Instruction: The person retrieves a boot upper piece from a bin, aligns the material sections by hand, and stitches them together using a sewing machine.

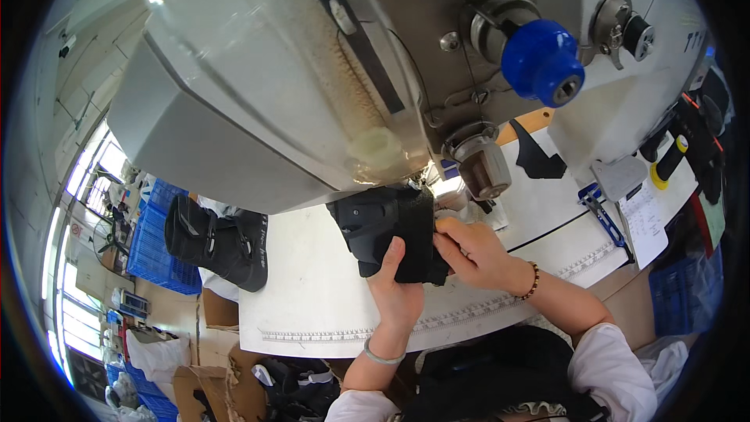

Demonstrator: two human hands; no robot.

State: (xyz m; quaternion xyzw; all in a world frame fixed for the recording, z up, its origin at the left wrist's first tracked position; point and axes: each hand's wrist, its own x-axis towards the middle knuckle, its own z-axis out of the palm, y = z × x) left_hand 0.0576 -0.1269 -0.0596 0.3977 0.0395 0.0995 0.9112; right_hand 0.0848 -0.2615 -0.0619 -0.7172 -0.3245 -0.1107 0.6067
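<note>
A black boot piece (383, 227), with a moulded panel and small rivets, lies under the head of the sewing machine (258, 86). My left hand (397, 285) grips its near edge, the thumb lying on top and the fingers hidden beneath. At its right edge, my right hand (476, 256) is closed in a pinch, fingertips close to the needle area. The exact spot they grip is partly hidden. The machine head covers the far end of the piece. A clear-capped part (480, 164) of the machine hangs just beyond my right hand.
A finished-looking black boot (219, 242) stands at the white table's (305, 316) left edge. Rightward are a black cut piece (537, 152), a blue-handled tool (605, 219), paper (644, 223) and a yellow-black spool (669, 162). Blue crates (160, 242) and cardboard boxes (207, 391) stand to the left.
</note>
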